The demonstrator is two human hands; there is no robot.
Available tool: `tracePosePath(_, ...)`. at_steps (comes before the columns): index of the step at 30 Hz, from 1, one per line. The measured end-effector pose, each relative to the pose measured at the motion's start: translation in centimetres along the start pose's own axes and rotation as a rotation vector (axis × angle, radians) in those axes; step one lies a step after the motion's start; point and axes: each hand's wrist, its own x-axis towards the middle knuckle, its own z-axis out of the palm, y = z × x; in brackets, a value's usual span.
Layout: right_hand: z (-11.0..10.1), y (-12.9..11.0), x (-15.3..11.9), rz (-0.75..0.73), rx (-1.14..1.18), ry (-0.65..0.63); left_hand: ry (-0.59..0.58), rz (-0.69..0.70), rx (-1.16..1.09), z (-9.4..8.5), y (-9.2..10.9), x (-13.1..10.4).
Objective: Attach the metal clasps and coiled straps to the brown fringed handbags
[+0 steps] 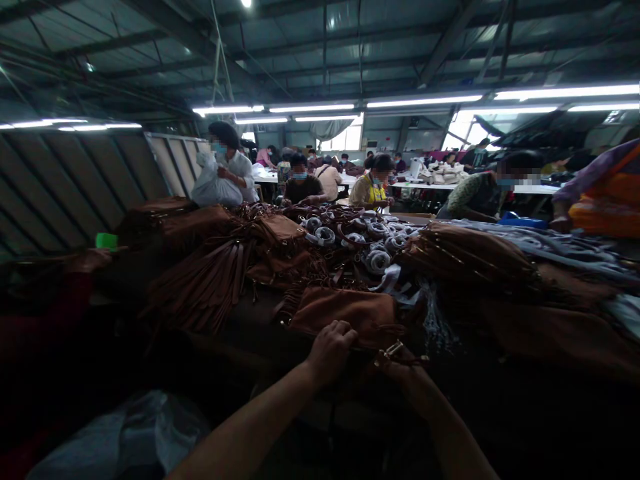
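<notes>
Dim workshop [370,47]; dark table [249,315] heaped with brown bags [345,310].

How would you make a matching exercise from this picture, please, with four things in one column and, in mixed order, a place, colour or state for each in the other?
Column 1
1. Left hand
2. Right hand
3. Small boxy object
4. Pale sack

Column 2
A. Bright green, at the far left
B. In the arms of a person in white, towards the back
C. At the near edge of a brown pouch
D. Holding a shiny metal piece

Right pairs: 1-C, 2-D, 3-A, 4-B
</notes>
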Motion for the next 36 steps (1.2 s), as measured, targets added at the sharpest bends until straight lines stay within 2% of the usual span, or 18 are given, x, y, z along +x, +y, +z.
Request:
tracePosePath(2,-1.5,-1.4,-1.1,0.024,-0.036,-0.246,-0.017,0.04,0.002,0.9,-0.7,0.3)
tracePosePath(4,-2.8,-2.6,-1.7,0.057,-0.052,-0.346,0.002,0.083,-0.001,1.5,-1.4,0.4)
tracePosePath(6,-3.5,-2.9,-1.6,0.116,-0.058,-0.318,0.055,0.098,-0.002,1.8,-1.8,0.3)
tracePosePath(8,-3.6,-2.3,-0.8,0.183,-0.1,-0.232,0.121,0.073,-0.001,2.0,-1.6,0.2)
tracePosePath(13,-2.2,0.0,1.8,0.193,-0.465,-0.033,0.269,-0.014,-0.013,2.0,-1.1,-0.4)
tracePosePath(15,-1.8,0.1,2.1,0.222,-0.474,-0.044,0.348,-0.061,-0.032,2.1,-0.9,-1.0)
tracePosePath(18,-1.2,-0.8,1.6,0.258,-0.285,-0.151,0.456,-0.207,-0.114,2.7,0.1,-2.6)
tracePosePath(20,-0.9,-1.2,1.1,0.258,-0.138,-0.203,0.415,-0.319,-0.247,3.4,1.3,-3.7)
tracePosePath(23,-0.5,-1.1,0.7,0.285,-0.059,-0.14,0.17,-0.436,-0.61,4.6,3.1,-4.1)
tracePosePath(25,-0.5,-0.7,0.9,0.294,-0.057,-0.053,0.057,-0.465,-0.917,5.4,4.0,-3.4)
tracePosePath(27,-0.6,-0.4,1.2,0.265,-0.069,0.012,0.026,-0.478,-1.139,6.1,4.7,-2.2)
tracePosePath(28,-0.7,-0.4,1.4,0.241,-0.085,0.032,0.022,-0.484,-1.174,6.3,4.9,-1.6)
tracePosePath(30,-1.0,-0.5,1.9,0.192,-0.15,0.06,-0.024,-0.471,-1.048,6.4,5.2,-0.7)
tracePosePath(33,-1.5,-0.5,2.4,0.173,-0.279,0.112,-0.075,-0.318,-0.507,5.4,4.9,-0.2)
tracePosePath(36,-2.3,-0.2,2.8,0.221,-0.321,0.254,-0.039,-0.229,-0.031,3.2,2.7,-0.6)
